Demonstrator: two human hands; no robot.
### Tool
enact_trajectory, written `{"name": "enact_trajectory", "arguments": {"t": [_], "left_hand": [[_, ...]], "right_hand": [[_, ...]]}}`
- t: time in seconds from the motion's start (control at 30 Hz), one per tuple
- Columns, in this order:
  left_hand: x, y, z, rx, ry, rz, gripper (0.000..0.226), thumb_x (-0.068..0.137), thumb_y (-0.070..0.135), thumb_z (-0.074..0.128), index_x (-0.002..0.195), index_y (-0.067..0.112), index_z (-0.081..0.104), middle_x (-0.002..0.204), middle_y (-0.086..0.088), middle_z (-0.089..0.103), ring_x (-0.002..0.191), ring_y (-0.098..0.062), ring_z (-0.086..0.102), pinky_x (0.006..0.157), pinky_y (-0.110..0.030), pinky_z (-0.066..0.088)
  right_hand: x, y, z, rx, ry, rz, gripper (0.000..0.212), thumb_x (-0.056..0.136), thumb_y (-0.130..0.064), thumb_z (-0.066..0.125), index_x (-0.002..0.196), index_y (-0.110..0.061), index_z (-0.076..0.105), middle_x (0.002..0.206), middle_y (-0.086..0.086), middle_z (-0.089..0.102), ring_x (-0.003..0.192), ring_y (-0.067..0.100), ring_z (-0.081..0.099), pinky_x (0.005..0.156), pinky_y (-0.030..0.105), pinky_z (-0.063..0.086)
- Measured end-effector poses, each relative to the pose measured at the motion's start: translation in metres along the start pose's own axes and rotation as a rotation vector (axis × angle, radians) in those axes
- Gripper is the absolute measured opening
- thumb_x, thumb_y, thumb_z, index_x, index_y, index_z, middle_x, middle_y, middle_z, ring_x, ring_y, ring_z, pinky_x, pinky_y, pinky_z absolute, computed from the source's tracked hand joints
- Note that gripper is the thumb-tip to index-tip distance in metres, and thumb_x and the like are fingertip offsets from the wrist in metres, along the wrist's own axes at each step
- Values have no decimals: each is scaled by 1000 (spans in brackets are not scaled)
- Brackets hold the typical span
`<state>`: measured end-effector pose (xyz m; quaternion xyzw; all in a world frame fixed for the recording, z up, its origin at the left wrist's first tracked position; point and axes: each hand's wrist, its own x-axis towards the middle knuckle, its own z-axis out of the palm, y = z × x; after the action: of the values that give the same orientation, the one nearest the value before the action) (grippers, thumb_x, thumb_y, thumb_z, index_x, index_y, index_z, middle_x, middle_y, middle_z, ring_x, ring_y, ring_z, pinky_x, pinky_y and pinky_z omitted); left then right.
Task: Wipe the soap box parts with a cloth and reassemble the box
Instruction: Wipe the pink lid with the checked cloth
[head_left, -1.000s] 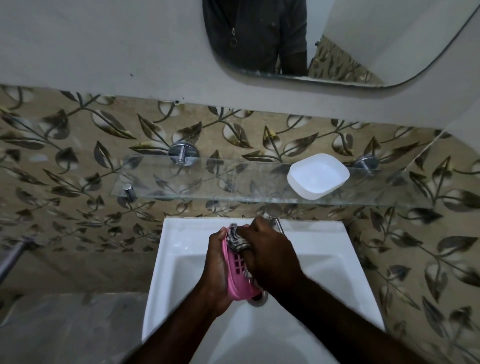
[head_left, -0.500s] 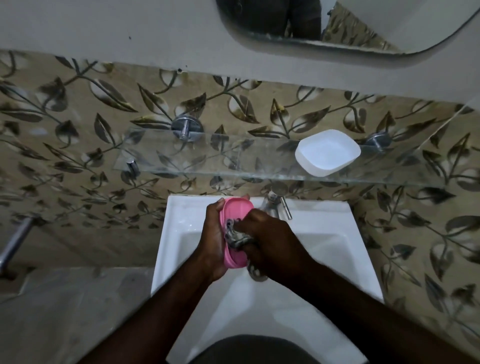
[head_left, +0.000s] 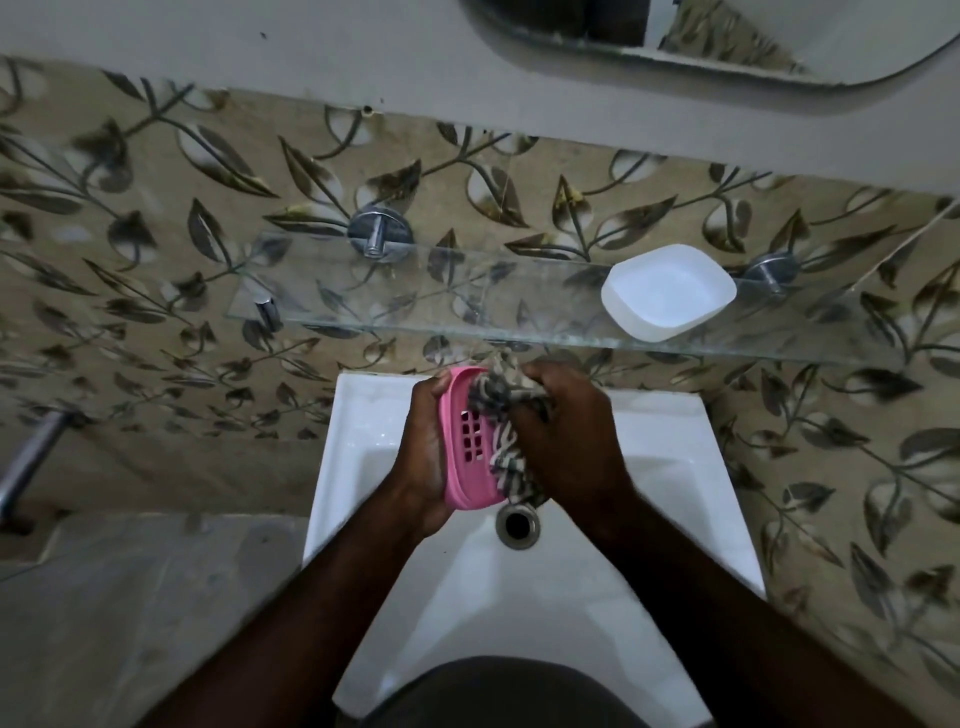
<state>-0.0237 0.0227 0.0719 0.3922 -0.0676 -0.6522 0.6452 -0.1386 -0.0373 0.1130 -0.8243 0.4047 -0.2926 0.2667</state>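
Reassembly turns on the white base (head_left: 667, 291) on the glass shelf (head_left: 415, 312), up-right, nearer our right hand (head_left: 566, 431), which clutches the cloth (head_left: 501, 415); our left hand (head_left: 423, 447) grips the pink tray (head_left: 470, 441), lengthwise away, over the sink (head_left: 363, 415).

Dim, soft light; wide-angle bending at edges.

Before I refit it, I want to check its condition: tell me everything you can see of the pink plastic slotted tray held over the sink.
The pink plastic slotted tray is oblong with rounded corners and a grid of small rectangular holes. It is held on edge above the white ceramic sink. The left hand grips it from behind; the right hand presses a grey-and-white striped cloth against its holed face, hiding part.
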Motion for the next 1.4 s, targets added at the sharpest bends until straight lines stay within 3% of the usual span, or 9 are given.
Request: {"name": "enact_trajectory", "arguments": {"t": [0.1, 0.27, 0.43, 0.53, 0.7, 0.93, 1.13, 1.27, 1.4], "left_hand": [[0, -5, -6, -124, -2, 15, 56, 90, 50, 37, 88, 14, 79, 93, -11, 73, 84, -26, 69, 93, -42, 45], [-4, -2, -10, -136, -25, 21, 60, 84, 55, 47, 118, 8, 64, 97, -13, 69, 83, -27, 66, 85, -40, 51], [-4, -11, 3, -13, -52, 13, 59, 95, 55, 32, 105, 15, 74, 105, -13, 72, 94, -25, 70, 84, -38, 53], [-2, -6, -4, -39, -32, 1, 66, 92, 61, 32, 86, 16, 80, 89, -11, 74, 79, -23, 72, 78, -35, 53], [-1, -10, -15, 18, 52, -4, 68, 71, 67, 48, 98, 11, 74, 98, -18, 69, 81, -29, 66, 79, -39, 50], [1, -14, -10, 56, 4, 72, 63, 87, 64, 37, 110, 16, 70, 109, -15, 69, 98, -29, 65, 87, -43, 52], [-1, -17, -6, 97, 45, 85, 77, 76, 69, 42, 117, 9, 64, 104, -14, 73, 91, -25, 71, 83, -39, 55], [1, -17, -9, 205, 118, 118, 75, 75, 80, 45, 111, 18, 69, 106, -13, 73, 93, -27, 70, 87, -43, 53], [3, -13, -4, 140, 64, 144, 76, 79, 69, 39, 116, 8, 64, 101, -15, 73, 89, -26, 71, 75, -36, 58]], "right_hand": [[8, 1, -13, 250, -6, 163, 18, 81, -10, 63, 95, -19, 68, 90, -3, 72, 84, 14, 68, 76, 31, 54], [-1, 9, -19, 382, -73, 314, 10, 83, -10, 66, 91, -16, 68, 80, 0, 72, 73, 14, 67, 70, 34, 55], [-4, -5, -4, -90, -122, -87, 28, 78, -16, 68, 106, -17, 71, 97, 3, 68, 88, 18, 62, 77, 27, 47], [-19, -3, 3, -130, -322, -205, 43, 72, -12, 60, 113, -19, 69, 106, 5, 66, 96, 22, 62, 82, 31, 49], [-29, 15, -7, -339, -685, -272, 41, 80, -8, 55, 114, -25, 67, 110, 0, 64, 94, 22, 65, 74, 35, 54], [-11, 15, -22, 5, -243, -88, 27, 82, -15, 57, 108, -22, 64, 96, -5, 69, 88, 15, 65, 76, 29, 50], [-36, 16, 6, -242, -404, -142, 27, 89, -20, 51, 115, -19, 56, 102, 7, 68, 93, 30, 65, 75, 39, 51], [-41, 14, 11, -54, -440, 36, 13, 93, -21, 51, 104, -14, 55, 90, 5, 69, 84, 21, 66, 73, 36, 51], [-32, 11, -3, 668, -537, 491, 17, 94, -8, 55, 110, -4, 61, 98, 14, 70, 87, 23, 66, 81, 37, 53]]}}
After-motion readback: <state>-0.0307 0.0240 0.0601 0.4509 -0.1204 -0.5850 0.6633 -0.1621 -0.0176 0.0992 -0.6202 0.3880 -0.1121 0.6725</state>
